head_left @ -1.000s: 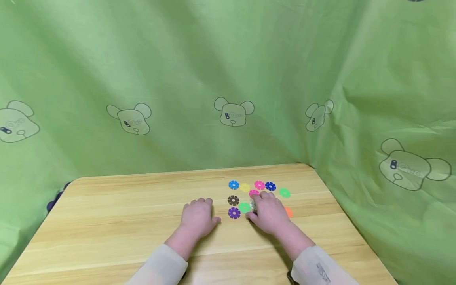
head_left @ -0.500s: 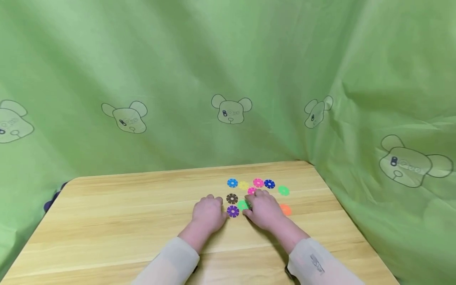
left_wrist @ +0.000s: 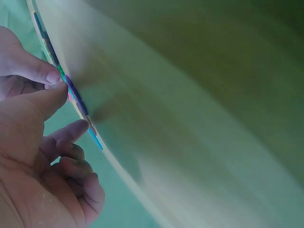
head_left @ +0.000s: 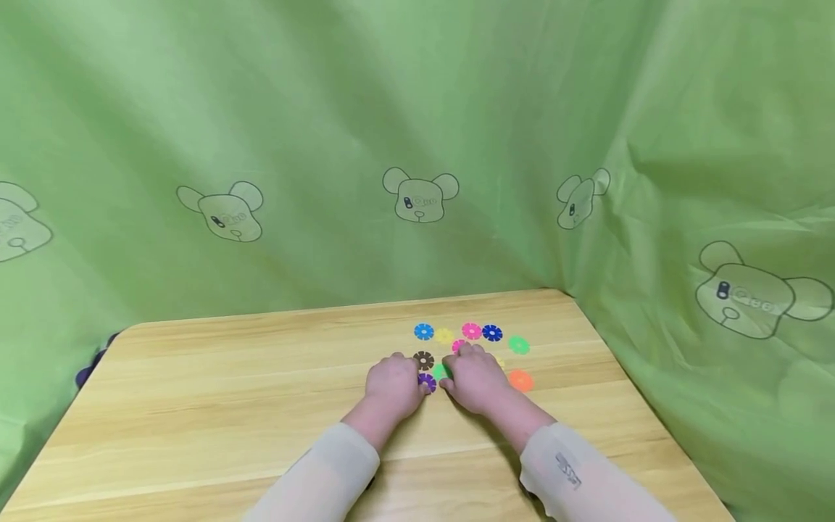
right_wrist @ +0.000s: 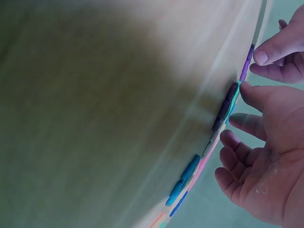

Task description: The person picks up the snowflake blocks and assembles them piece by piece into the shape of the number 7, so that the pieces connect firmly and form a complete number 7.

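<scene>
Slotted plastic flower-shaped discs lie flat on the table. My left hand [head_left: 394, 386] is at the purple disc [head_left: 427, 381], its thumb at the near edge and its index finger towards the brown disc [head_left: 424, 360]. In the left wrist view that thumb and index fingertip stand apart along the purple disc's edge. My right hand [head_left: 475, 378] reaches over the green disc [head_left: 440, 371], partly covering it. Its thumb and index finger are spread at the green disc in the right wrist view, beside a dark disc [right_wrist: 225, 107]. The fingers of both hands hover low, close together.
Farther back on the wooden table [head_left: 228, 406] lie a light-blue disc [head_left: 424, 331], a yellow disc [head_left: 444, 336], a pink disc [head_left: 472, 331] and a dark-blue disc [head_left: 492, 333]. To the right are another green disc [head_left: 519, 344] and an orange disc [head_left: 521, 380]. Green curtain [head_left: 313, 145] stands behind.
My left hand has moved right, from bare table to the purple disc. My right hand has shifted slightly left over the green disc, uncovering more of the orange one.
</scene>
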Demonstrator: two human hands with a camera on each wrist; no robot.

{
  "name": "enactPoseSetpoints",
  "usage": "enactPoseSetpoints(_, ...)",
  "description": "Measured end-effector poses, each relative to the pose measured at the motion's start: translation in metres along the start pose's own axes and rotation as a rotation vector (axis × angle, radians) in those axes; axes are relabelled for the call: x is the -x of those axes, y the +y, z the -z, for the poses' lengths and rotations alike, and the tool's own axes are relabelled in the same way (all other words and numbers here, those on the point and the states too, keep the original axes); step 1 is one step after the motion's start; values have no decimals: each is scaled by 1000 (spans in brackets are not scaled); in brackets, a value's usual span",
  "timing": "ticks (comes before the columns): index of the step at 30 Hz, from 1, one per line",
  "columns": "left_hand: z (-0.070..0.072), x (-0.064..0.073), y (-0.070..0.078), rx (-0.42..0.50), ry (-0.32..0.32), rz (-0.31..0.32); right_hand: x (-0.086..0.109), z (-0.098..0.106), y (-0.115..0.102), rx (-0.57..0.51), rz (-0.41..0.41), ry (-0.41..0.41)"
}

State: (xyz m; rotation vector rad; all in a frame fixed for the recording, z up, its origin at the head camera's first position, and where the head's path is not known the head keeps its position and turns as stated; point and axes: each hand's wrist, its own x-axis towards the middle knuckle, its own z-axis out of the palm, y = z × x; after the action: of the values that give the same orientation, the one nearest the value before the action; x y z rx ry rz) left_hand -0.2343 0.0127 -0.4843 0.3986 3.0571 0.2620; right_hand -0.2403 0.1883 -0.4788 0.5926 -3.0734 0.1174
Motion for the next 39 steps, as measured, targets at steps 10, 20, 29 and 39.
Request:
enactPoseSetpoints(10, -2, -3, 2, 10, -5, 7, -4, -3, 1, -32, -29, -20)
enactPoseSetpoints(20, -1, -4, 2, 73, -11, 24, -10, -3, 3, -130, -54, -22)
enactPoseSetpoints(29, 0, -2, 1, 126, -39, 45, -13, -7, 5, -172, -67, -29)
enactPoseSetpoints(39, -2, -1, -1, 212, -9, 30, -15, -8, 8, -184, -71, -24)
